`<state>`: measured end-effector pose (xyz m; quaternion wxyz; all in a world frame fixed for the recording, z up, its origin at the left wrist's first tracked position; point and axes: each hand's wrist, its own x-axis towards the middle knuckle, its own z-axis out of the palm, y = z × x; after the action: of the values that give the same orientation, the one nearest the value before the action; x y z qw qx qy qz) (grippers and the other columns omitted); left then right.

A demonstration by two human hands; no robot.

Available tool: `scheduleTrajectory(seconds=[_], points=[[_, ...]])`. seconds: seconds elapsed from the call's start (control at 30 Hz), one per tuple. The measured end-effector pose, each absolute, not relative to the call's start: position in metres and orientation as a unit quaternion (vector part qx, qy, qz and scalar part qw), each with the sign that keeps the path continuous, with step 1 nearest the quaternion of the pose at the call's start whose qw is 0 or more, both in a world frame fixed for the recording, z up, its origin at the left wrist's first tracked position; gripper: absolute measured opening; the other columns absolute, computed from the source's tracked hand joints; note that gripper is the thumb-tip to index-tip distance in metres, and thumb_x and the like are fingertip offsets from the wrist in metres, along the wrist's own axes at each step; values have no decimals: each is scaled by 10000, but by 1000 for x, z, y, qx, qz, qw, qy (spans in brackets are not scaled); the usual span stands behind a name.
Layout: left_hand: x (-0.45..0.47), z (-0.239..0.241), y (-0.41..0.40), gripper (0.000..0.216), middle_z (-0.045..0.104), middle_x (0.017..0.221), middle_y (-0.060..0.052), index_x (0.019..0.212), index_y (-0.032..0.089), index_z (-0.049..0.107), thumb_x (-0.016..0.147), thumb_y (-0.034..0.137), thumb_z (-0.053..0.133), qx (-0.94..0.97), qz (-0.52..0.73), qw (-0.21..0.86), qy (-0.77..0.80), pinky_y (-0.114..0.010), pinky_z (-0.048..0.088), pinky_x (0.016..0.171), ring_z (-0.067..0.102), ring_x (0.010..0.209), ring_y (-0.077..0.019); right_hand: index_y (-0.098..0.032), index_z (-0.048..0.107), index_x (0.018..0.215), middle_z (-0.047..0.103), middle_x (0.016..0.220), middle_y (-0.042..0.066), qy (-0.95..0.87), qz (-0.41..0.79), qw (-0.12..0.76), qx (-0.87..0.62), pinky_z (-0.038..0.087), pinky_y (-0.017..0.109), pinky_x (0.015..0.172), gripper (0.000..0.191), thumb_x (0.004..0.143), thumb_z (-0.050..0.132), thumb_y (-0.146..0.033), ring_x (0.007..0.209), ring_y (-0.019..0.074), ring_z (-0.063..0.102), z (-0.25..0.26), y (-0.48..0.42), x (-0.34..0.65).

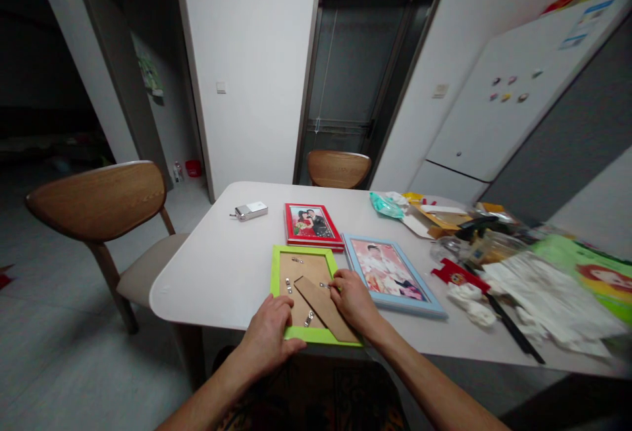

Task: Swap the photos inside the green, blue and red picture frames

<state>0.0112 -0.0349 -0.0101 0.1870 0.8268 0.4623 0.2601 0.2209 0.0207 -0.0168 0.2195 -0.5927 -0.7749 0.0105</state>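
A green picture frame (pixel 275 286) lies face down at the table's near edge, its brown backing board (pixel 307 266) facing up. A slanted brown stand leg (pixel 320 306) is on the backing, and small metal clips (pixel 309 318) sit around it. My left hand (pixel 270 329) grips the frame's lower left corner, thumb along the near rim. At the right rim, my right hand (pixel 353 299) is closed, its fingertips at a metal clip (pixel 324 285). Beyond lies a red picture frame (pixel 313 241) with a couple's photo; a light blue picture frame (pixel 415 307) lies to the right.
A small silver-white device (pixel 251 210) lies on the white table (pixel 212 273) at the back left. Clutter covers the right side: a teal plastic packet (pixel 386 205), crumpled tissues, white paper (pixel 548 299) and a long black object (pixel 513 329). Wooden chairs (pixel 103 204) stand left and behind.
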Motion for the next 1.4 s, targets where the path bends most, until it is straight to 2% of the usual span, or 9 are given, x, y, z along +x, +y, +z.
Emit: scheduleTrajectory(seconds=[0.13,0.27,0.43,0.67,0.8,0.9,1.1,1.4], points=[[10,-13,-35,313,534,1071,-68,689,192,464,522,237,725,828,267,184,457,-424,263,957,484,991,-221,-141,656,756,557,857,88,-779,10,222,-587,350,259,774,228,746,430,-164,834,173,466,-14,18,220],[8,-16,-35,307,535,1063,-57,702,194,463,531,226,716,831,280,184,444,-399,285,945,479,988,-207,-143,629,898,558,911,88,-792,10,240,-561,333,270,801,248,769,424,-195,875,178,451,-4,16,200],[5,-14,-35,295,538,1040,-39,717,196,455,549,209,697,837,274,190,434,-398,277,948,494,951,-196,-181,645,813,563,835,58,-850,50,180,-493,333,254,756,250,796,397,-207,821,155,452,3,20,161],[5,-11,-35,286,538,1005,-21,718,196,455,551,205,688,838,274,197,429,-371,285,933,479,950,-194,-220,619,879,553,878,65,-877,28,127,-462,315,262,720,218,806,417,-257,848,174,411,3,18,151],[5,-12,-35,288,542,978,-16,723,195,450,553,210,682,835,269,200,436,-375,282,931,483,926,-191,-231,612,921,561,892,54,-863,45,158,-477,314,274,739,230,807,417,-274,864,174,419,1,17,150],[5,-12,-36,280,546,934,-12,728,197,447,561,212,671,832,262,201,445,-368,319,895,491,890,-190,-222,645,848,578,851,44,-844,72,192,-496,319,272,742,223,796,435,-277,843,164,445,-1,22,145],[4,-14,-35,286,544,963,-16,727,196,444,562,221,677,836,264,196,440,-368,301,909,489,901,-189,-189,652,757,588,781,43,-814,73,202,-540,329,249,716,187,764,476,-251,799,148,477,-3,30,138],[4,-12,-35,320,553,936,-16,718,197,436,541,228,701,833,260,202,444,-364,340,876,497,879,-194,-172,595,560,561,665,17,-875,49,126,-466,331,226,664,224,747,473,-156,674,115,469,5,30,137]])
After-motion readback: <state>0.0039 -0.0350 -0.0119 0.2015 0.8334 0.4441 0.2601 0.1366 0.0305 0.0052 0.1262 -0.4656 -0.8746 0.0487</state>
